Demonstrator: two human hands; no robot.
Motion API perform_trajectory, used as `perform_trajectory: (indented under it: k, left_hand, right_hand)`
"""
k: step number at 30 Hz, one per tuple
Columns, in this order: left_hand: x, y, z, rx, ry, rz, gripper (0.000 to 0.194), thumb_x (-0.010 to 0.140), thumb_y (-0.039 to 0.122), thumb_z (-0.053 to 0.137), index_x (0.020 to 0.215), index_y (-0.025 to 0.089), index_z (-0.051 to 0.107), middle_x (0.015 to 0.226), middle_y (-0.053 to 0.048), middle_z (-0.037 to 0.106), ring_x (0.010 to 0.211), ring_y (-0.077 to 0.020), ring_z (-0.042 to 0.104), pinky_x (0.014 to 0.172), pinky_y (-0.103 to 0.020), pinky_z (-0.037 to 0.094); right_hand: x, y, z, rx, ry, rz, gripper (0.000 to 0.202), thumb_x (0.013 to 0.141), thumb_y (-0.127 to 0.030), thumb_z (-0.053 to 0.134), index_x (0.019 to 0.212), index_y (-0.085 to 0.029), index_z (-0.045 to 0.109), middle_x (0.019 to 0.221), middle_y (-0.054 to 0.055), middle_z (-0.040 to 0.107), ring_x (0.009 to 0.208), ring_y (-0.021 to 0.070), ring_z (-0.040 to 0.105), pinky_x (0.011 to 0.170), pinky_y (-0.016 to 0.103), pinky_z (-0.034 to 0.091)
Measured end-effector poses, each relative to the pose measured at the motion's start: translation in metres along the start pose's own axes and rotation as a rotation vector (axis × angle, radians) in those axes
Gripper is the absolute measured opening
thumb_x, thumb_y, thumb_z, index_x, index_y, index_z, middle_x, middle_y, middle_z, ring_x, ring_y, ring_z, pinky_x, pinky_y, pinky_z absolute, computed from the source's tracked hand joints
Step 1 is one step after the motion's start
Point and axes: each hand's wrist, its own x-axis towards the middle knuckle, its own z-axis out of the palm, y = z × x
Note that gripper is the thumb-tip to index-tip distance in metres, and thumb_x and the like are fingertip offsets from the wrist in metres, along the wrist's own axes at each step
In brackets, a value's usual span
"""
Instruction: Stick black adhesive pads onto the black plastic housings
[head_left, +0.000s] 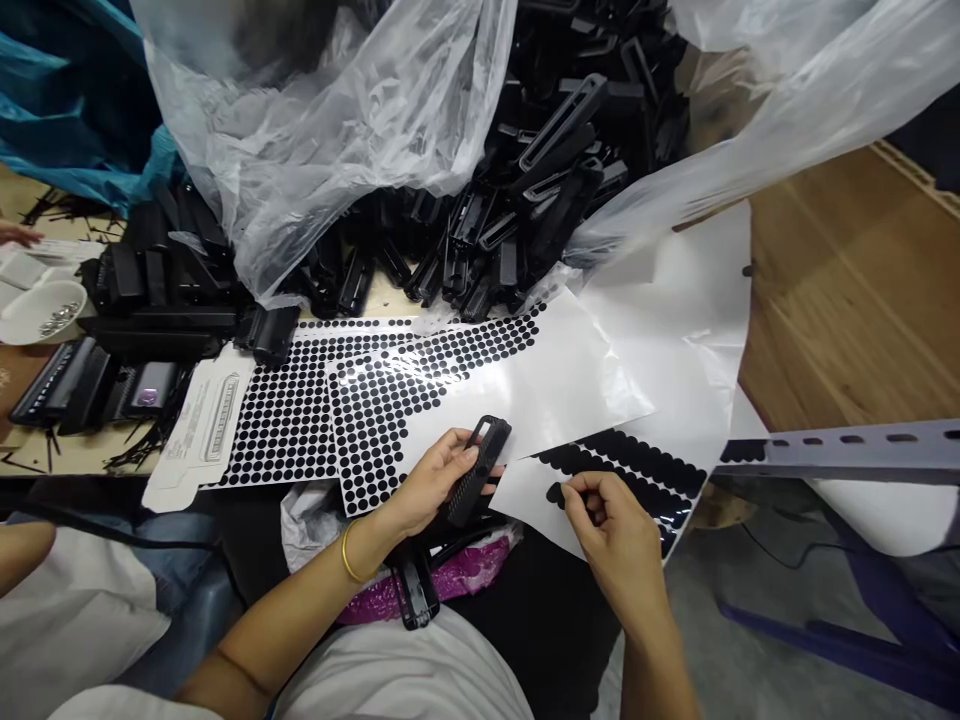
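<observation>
My left hand [439, 475] is closed round a black perforated plastic housing [480, 470], long and narrow with an opening at its upper end. My right hand [611, 530] pinches a black round sticker [556, 495] between thumb and fingertips, over a white backing sheet [525, 500] with larger black dots along its right part. Beyond both hands lies a sheet of small black round stickers [367, 420], partly bare white, overlapping another dotted sheet [277, 420]. In my lap rests a second black plastic part [415, 590] on a magenta bag [472, 568].
Black plastic parts [555, 150] are heaped at the back under clear plastic bags [360, 110]. At left are a flattened white box [206, 430], black housings [150, 330] and a white bowl [41, 310] of small metal pieces. Another person's arm [22, 555] shows at left. A metal rail [862, 447] extends right.
</observation>
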Motion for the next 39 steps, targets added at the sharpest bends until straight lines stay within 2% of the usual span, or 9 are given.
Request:
perform_trajectory:
  k: [3,5,9,12,15,21,29,39]
  left_hand:
    - [0.002,-0.002,0.002,0.020,-0.019,0.006,0.026,0.081,0.037,0.061,0.095,0.017,0.051,0.091,-0.007,0.066,0.092,-0.0187,0.065,0.082,-0.035,0.053]
    - [0.002,-0.003,0.005,0.028,-0.040,-0.003,0.027,0.080,0.038,0.061,0.093,0.017,0.051,0.094,-0.008,0.067,0.093,-0.0192,0.065,0.082,-0.035,0.053]
    - [-0.002,-0.004,0.008,0.036,-0.101,-0.025,0.027,0.079,0.038,0.063,0.092,0.017,0.052,0.094,-0.007,0.067,0.092,-0.0183,0.065,0.083,-0.035,0.052]
    - [-0.006,-0.003,0.007,0.034,-0.096,-0.037,0.029,0.077,0.040,0.064,0.092,0.018,0.053,0.089,-0.004,0.066,0.083,-0.0157,0.065,0.082,-0.034,0.052]
    - [-0.009,-0.001,0.005,0.042,-0.089,-0.044,0.029,0.077,0.041,0.064,0.094,0.019,0.055,0.086,-0.003,0.065,0.078,-0.0145,0.065,0.078,-0.032,0.053]
    - [-0.013,0.002,0.001,0.050,-0.121,-0.033,0.028,0.080,0.038,0.061,0.098,0.019,0.055,0.095,-0.007,0.066,0.098,-0.0208,0.062,0.075,-0.030,0.054]
    - [-0.015,0.003,0.003,0.048,-0.102,-0.050,0.029,0.079,0.039,0.062,0.098,0.019,0.055,0.098,-0.008,0.066,0.100,-0.0216,0.062,0.077,-0.031,0.054]
    - [-0.016,0.002,0.003,0.076,-0.083,-0.049,0.029,0.080,0.037,0.061,0.101,0.018,0.055,0.097,-0.008,0.067,0.096,-0.0200,0.064,0.075,-0.029,0.053]
  right_hand:
    - [-0.001,-0.001,-0.001,0.106,-0.078,0.045,0.017,0.080,-0.034,0.055,0.069,-0.022,0.054,0.058,-0.002,0.049,0.052,0.0130,0.044,0.049,0.026,0.037]
    - [-0.001,-0.005,-0.001,0.261,-0.117,0.091,0.016,0.079,-0.036,0.058,0.074,-0.022,0.054,0.060,-0.002,0.050,0.053,0.0127,0.046,0.051,0.026,0.039]
    - [0.001,-0.021,0.007,0.581,-0.084,0.166,0.019,0.078,-0.037,0.061,0.084,-0.023,0.050,0.074,0.000,0.056,0.066,0.0139,0.054,0.060,0.026,0.046]
    - [0.006,-0.034,0.016,0.661,-0.050,0.184,0.019,0.079,-0.036,0.060,0.087,-0.023,0.049,0.076,0.000,0.055,0.070,0.0140,0.055,0.063,0.026,0.047]
    - [0.010,-0.044,0.024,0.695,-0.054,0.190,0.019,0.080,-0.035,0.058,0.089,-0.023,0.047,0.076,-0.001,0.055,0.069,0.0135,0.055,0.064,0.027,0.047]
    - [0.013,-0.050,0.032,0.728,-0.078,0.200,0.017,0.080,-0.030,0.057,0.089,-0.024,0.045,0.074,-0.003,0.054,0.064,0.0118,0.054,0.062,0.026,0.048]
    - [0.014,-0.050,0.032,0.674,-0.082,0.186,0.015,0.080,-0.029,0.056,0.087,-0.023,0.044,0.073,-0.002,0.055,0.062,0.0119,0.054,0.060,0.026,0.048]
    - [0.017,-0.046,0.027,0.571,-0.178,0.131,0.013,0.082,-0.029,0.053,0.085,-0.023,0.042,0.070,-0.005,0.049,0.051,0.0089,0.040,0.050,0.023,0.036]
